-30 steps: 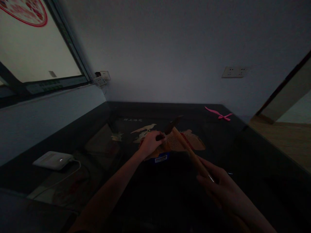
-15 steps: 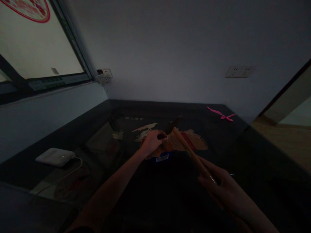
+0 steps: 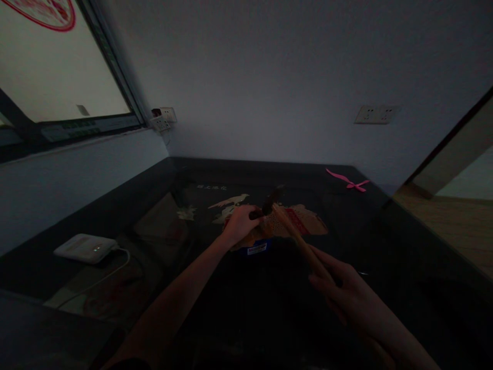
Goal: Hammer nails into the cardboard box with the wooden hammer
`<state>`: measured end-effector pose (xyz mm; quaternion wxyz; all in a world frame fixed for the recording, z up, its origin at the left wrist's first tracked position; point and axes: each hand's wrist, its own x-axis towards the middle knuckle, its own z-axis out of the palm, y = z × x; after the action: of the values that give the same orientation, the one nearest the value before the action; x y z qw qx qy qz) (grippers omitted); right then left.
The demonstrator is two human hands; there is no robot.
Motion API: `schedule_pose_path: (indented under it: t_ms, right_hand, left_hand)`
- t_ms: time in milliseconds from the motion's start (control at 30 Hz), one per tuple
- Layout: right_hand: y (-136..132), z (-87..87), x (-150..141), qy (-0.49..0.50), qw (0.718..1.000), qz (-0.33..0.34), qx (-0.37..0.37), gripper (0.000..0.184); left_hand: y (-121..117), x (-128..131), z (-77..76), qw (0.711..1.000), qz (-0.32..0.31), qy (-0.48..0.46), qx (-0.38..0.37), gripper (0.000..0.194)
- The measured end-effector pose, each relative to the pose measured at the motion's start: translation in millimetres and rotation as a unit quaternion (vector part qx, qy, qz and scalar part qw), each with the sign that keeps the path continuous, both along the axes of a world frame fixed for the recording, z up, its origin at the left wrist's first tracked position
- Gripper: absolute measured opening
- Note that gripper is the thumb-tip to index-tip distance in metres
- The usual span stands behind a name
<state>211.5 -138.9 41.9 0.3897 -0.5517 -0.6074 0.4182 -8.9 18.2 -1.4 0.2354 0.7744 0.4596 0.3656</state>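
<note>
The scene is very dark. My right hand [image 3: 346,295] grips the wooden handle of a hammer [image 3: 296,236], whose dark head [image 3: 272,199] sits over the middle of the black table [image 3: 404,246]. My left hand [image 3: 241,223] is closed in a pinch on a small dark object I cannot make out, right beside the hammer head. Under both lies a tan, speckled, leaf-shaped piece [image 3: 300,222] with a red stripe, and a small blue box [image 3: 256,250] at its near edge.
A white power bank [image 3: 84,248] with a cable lies at the left. A pink ribbon [image 3: 348,182] rests at the far right corner. Wall sockets [image 3: 375,114] sit above the table, a window [image 3: 57,82] at the left, and a wooden floor [image 3: 454,226] at the right.
Both hands and the hammer stay almost where they were. Only the camera has shifted slightly.
</note>
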Motion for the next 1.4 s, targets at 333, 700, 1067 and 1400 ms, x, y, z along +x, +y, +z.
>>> schedule_pose_path:
  t_ms: [333, 700, 1067, 1400]
  right_hand:
    - [-2, -3.1, 1, -0.013, 0.999, 0.038, -0.025, 0.057]
    - [-6, -5.6, 0, -0.020, 0.997, 0.007, -0.069, 0.062]
    - [-8, 3.1, -8, -0.025, 1.000, -0.011, 0.009, 0.054]
    - [-11, -2.7, -12, -0.022, 0.999, -0.024, 0.001, 0.058]
  left_hand:
    - [-4, 1, 5.2, 0.999, 0.010, -0.008, -0.042, 0.011]
    - [-3, 0, 5.4, 1.000, -0.002, -0.010, -0.024, 0.005]
    - [-3, 0, 1.3, 0.999, -0.002, -0.028, -0.039, 0.006]
    - [4, -2, -5.7, 1.000, -0.003, -0.014, -0.006, 0.007]
